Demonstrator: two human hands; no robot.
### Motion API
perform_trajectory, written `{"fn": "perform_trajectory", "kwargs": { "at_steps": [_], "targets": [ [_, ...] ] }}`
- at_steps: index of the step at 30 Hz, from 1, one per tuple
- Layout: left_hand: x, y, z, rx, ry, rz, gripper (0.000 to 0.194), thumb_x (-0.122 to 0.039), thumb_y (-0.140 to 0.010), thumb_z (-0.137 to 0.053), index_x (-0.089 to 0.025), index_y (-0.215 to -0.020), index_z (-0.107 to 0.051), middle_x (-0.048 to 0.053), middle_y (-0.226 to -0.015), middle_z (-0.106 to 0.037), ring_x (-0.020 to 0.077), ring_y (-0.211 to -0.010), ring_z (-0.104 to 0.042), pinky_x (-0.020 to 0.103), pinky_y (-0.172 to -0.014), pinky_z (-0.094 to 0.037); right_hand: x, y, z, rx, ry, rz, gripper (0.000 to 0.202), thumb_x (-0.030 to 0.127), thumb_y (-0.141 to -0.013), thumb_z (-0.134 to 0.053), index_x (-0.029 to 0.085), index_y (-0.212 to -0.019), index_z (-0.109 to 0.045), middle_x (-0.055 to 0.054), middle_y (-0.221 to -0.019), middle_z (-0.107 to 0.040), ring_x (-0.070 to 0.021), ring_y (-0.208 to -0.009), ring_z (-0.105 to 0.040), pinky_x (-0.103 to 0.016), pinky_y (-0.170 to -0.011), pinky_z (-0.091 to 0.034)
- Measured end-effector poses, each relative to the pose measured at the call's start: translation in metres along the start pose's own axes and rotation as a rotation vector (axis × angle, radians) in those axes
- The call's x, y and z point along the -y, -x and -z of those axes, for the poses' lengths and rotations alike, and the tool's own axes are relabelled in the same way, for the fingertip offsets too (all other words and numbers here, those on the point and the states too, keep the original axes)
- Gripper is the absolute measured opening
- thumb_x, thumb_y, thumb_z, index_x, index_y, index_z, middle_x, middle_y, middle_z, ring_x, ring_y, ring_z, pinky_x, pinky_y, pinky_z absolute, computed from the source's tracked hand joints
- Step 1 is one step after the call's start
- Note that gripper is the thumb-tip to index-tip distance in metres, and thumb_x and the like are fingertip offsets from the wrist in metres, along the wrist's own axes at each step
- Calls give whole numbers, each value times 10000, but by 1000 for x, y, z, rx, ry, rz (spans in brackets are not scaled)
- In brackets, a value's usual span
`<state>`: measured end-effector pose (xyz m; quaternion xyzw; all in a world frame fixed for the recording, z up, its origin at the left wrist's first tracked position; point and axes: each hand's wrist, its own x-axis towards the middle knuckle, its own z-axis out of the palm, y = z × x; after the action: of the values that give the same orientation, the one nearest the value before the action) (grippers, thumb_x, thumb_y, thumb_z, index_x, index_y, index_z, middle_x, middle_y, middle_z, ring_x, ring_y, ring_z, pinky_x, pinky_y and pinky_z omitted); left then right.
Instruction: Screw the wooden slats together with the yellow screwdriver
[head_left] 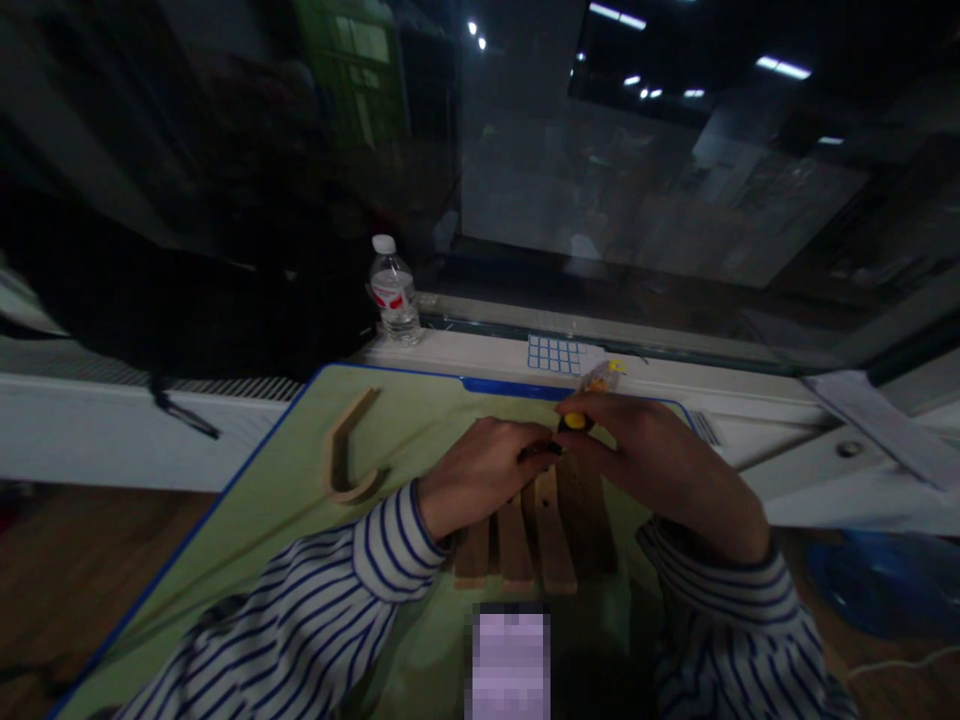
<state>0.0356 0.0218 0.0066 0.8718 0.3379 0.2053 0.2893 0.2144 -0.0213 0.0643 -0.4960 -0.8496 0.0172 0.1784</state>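
Several flat wooden slats [555,535] lie side by side on a pale green table [247,545]. Over their far ends, my left hand [484,470] is closed in a pinch; whatever lies between its fingertips is too small and dark to name. My right hand [652,450] grips a yellow and black tool [576,421] between thumb and fingers, close to my left fingertips. The tool's lower end is hidden by the hands. To the left, a curved wooden piece shaped like a hook [335,455] rests on the table, touched by neither hand.
A water bottle [396,295] stands on the white windowsill [465,352]. A blue-gridded sheet [553,354] and a small plastic bag [604,374] are beyond the table's far edge. Papers [885,420] lie at right, above a blue transparent object [892,585]. Black fabric [187,290] is at left.
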Motion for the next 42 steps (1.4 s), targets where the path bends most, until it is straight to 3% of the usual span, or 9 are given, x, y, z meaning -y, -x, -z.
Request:
{"fn": "perform_trajectory", "kwargs": {
  "at_steps": [7,11,19,25,30,42],
  "targets": [
    [-5,0,3,-3,-24,28,210,-322,-861,-539,-192,-958,-672,29,-828,-704,160,-712,-635,250,-608,-435,2,1,0,11,-6,-15,230,315,-901,-511,172,-1044,-619,-80,-1018,-693,-236,-889,-656,-388,-776,-517],
    [-2,0,-3,-35,-34,28,216,-337,-861,-542,-208,-985,-662,24,-867,-705,165,-758,-641,256,-670,-446,2,0,0,15,-9,-12,235,311,-901,-509,173,-1058,-615,-67,-998,-698,-229,-885,-655,-377,-768,-517],
    [3,0,-6,-40,-40,18,203,-328,-874,-526,-199,-939,-668,26,-819,-694,163,-727,-630,253,-641,-412,2,4,3,-21,-23,31,360,224,-873,-531,151,-1225,-550,-74,-1169,-652,-194,-1048,-612,-336,-908,-482],
    [0,1,-2,-2,10,3,178,-299,-880,-514,-197,-897,-659,8,-777,-673,143,-698,-611,233,-602,-386,3,4,3,-24,-18,39,264,185,-886,-500,155,-1117,-624,-80,-1138,-669,-193,-1039,-622,-335,-911,-487],
    [0,1,-1,-16,-1,12,167,-278,-871,-516,-194,-859,-660,1,-734,-658,134,-662,-595,229,-579,-366,2,3,3,-34,1,27,278,193,-885,-508,182,-1139,-620,-79,-1123,-675,-210,-1009,-637,-359,-870,-509],
    [-2,2,0,17,28,25,215,-249,-876,-495,-207,-973,-682,21,-845,-704,157,-753,-630,242,-646,-413,1,3,2,-17,1,16,211,255,-882,-529,188,-1053,-634,-94,-1071,-683,-230,-933,-654,-355,-780,-518]
  ]
}}
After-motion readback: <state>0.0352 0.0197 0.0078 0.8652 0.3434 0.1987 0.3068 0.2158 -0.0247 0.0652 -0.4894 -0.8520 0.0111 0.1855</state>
